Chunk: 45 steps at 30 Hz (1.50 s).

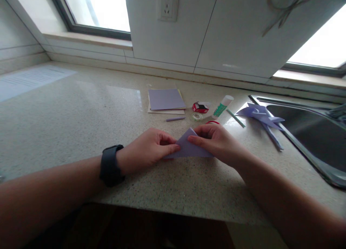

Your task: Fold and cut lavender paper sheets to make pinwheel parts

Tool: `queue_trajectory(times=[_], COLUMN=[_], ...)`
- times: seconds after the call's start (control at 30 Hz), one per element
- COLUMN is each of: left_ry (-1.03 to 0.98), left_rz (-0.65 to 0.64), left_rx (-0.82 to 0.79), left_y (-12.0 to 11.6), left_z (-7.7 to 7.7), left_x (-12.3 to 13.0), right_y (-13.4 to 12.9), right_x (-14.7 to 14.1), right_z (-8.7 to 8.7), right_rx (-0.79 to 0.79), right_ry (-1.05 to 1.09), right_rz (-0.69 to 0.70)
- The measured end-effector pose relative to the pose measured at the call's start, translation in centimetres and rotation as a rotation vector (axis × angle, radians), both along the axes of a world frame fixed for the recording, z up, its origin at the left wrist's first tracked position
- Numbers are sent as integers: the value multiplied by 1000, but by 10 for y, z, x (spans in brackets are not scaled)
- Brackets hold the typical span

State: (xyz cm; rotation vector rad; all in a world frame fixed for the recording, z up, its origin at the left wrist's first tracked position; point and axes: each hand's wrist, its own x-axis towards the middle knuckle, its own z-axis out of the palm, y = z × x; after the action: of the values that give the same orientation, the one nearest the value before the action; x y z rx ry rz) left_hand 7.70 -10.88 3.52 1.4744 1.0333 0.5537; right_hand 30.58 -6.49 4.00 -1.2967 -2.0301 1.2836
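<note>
A purple sheet of paper [186, 149], folded into a triangle with its peak pointing away from me, is held just over the counter. My left hand [151, 146] pinches its left side between thumb and fingers. On the right side, my right hand [216, 142] grips it near the peak, thumb on top. Just beyond the right hand, red scissor-like loops [212, 122] show in part; the rest is hidden. A purple rolled stick [175, 119] lies beyond the paper.
Farther back sit a stack of square paper [165, 99], a red box [200, 107], a tape roll [197, 116], a glue stick [223, 106] and a green strip [236, 118]. A purple paper pinwheel [261, 115] rests against the sink rim [294, 148]. A printed sheet [32, 79] lies far left.
</note>
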Motion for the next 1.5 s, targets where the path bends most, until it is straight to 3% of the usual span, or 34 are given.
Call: queue_trajectory(times=[0.5, 0.73, 1.5], left_ry=[-117, -96, -160], left_rz=[1, 20, 9], left_rx=[-144, -97, -215], left_y=[0, 3, 7], left_z=[2, -3, 3], left_x=[-1, -2, -1], right_y=[0, 1, 6], right_x=[0, 0, -1], right_z=[3, 1, -3], right_rx=[-19, -26, -32], right_ry=[71, 111, 77], right_rz=[30, 14, -46])
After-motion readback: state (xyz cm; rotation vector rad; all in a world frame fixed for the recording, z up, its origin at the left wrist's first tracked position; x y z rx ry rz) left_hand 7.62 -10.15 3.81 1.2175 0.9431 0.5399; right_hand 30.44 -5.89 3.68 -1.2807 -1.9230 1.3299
